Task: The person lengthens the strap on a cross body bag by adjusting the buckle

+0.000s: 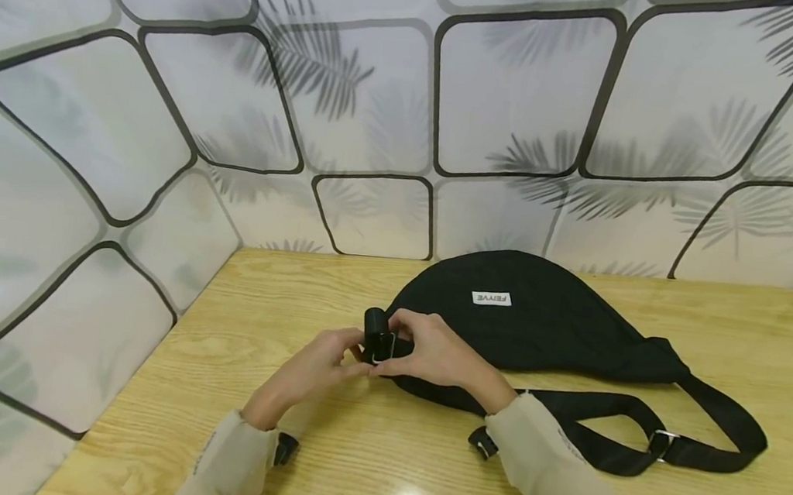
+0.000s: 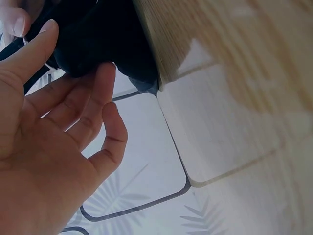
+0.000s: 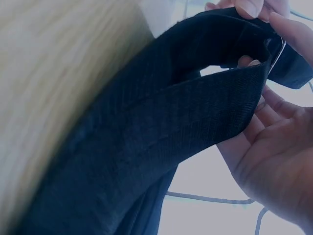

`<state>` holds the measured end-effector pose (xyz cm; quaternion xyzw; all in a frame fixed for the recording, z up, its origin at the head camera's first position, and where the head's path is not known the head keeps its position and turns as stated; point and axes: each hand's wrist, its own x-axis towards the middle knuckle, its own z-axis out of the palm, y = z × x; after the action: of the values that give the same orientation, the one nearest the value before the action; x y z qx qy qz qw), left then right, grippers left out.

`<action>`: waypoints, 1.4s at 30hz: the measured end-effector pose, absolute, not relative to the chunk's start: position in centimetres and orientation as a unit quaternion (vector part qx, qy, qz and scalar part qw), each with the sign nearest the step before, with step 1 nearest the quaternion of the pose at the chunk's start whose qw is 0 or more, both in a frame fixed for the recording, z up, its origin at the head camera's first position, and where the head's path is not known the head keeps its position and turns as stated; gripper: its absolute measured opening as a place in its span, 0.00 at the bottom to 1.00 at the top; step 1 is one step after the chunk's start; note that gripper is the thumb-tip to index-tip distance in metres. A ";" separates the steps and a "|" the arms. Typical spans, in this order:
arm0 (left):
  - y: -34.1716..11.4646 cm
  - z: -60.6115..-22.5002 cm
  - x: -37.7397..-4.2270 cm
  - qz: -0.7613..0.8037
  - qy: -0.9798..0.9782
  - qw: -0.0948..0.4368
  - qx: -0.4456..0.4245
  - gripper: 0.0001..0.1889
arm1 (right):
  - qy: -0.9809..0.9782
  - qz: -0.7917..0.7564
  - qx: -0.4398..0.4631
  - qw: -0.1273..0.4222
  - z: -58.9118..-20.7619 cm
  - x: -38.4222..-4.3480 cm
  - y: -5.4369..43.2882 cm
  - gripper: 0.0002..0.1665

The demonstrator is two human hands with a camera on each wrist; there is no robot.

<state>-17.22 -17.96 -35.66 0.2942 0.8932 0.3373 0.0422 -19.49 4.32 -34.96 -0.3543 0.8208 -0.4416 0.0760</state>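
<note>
A black waist bag (image 1: 557, 334) lies on the wooden table, its white label (image 1: 491, 298) upside down to me. At its left end, a loop of black webbing strap (image 1: 375, 323) stands up between my hands. My right hand (image 1: 440, 352) pinches the strap by a thin metal slider (image 1: 392, 347), thumb below and fingers above. From the left, my left hand (image 1: 317, 369) holds the same strap between thumb and fingers. In the right wrist view the webbing (image 3: 195, 107) runs doubled toward the slider. Dark cloth (image 2: 107, 36) partly hides the left fingertips in the left wrist view.
To the right, the bag's long strap (image 1: 709, 456) curls over the table (image 1: 217, 389), with a second metal slider (image 1: 661, 445) on it. A patterned wall covering (image 1: 520, 94) rises behind the table and along its left side. A small black device sits by each sleeve cuff.
</note>
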 end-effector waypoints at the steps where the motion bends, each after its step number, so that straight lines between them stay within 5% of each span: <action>1: -17.9 -35.7 -17.2 0.338 0.893 0.045 0.293 0.10 | 0.823 -0.438 -0.353 0.076 -34.9 -19.5 4.5 0.24; 42: -18.1 -35.6 -17.1 0.317 0.905 0.082 0.270 0.21 | 0.845 -0.406 -0.341 0.067 -34.3 -19.0 10.0 0.26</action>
<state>-17.13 -18.08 -35.59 0.2704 0.9053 0.3173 0.0815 -18.99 9.97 -34.31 -0.3411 0.8453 -0.4058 0.0667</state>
